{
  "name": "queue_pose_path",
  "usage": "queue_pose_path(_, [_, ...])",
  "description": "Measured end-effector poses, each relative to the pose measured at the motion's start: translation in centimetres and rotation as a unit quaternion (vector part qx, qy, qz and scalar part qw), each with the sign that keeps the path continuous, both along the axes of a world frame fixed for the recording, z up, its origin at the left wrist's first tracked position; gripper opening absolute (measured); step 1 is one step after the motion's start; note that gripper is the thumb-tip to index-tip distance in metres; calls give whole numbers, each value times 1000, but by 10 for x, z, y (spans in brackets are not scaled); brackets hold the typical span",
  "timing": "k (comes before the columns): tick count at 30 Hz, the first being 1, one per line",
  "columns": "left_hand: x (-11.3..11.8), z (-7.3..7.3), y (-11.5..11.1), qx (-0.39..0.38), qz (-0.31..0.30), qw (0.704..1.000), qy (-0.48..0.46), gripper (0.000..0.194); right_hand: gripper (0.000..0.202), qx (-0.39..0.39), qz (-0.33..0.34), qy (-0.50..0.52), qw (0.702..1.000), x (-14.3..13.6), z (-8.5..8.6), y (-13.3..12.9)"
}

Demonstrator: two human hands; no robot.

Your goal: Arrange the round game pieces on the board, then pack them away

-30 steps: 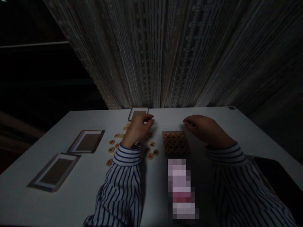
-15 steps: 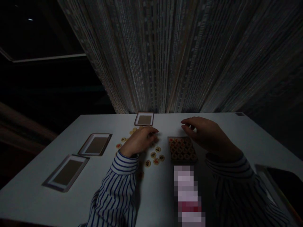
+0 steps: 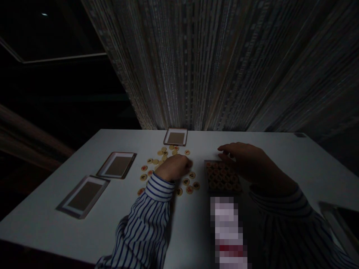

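Note:
Round wooden pieces point(image 3: 189, 189) with red or black characters lie scattered on the white table around my left hand point(image 3: 174, 167). Its fingers are curled together just above the pieces, and whatever they hold, if anything, is hidden. Right of them, a square clear box point(image 3: 223, 176) holds rows of similar pieces. Over the box's upper right corner hovers my right hand point(image 3: 246, 160), thumb and fingers bent towards each other; no piece can be made out between them in the dim light.
Two framed trays point(image 3: 117, 165) point(image 3: 84, 196) lie at the left, and a third frame point(image 3: 175, 137) is at the back edge. A dark flat object point(image 3: 346, 224) sits at the right. String curtains point(image 3: 196, 74) hang behind the table point(image 3: 56, 164).
My left hand has curled its fingers in, uncovering more pieces behind it. My right hand has come lower, nearer the box. The view has shifted slightly.

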State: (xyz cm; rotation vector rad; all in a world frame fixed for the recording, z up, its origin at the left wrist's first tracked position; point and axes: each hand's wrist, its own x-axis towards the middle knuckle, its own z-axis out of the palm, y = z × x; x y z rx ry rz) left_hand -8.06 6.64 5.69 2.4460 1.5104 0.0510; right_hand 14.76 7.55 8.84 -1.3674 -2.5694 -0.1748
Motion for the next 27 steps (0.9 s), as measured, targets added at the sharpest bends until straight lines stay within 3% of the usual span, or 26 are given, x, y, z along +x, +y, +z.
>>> queue_pose_path(11, [17,-23,0,-18,8,997,78,21,26,38,4,4,999,6,0,-1])
queue_pose_path(21, [21,-28,2,-10,3,995,97,22,24,51,26,10,998,7,-1,-1])
queue_pose_path(27, [19,-19,1,41,-8,997,61,23,25,52,24,17,998,9,-1,-2])
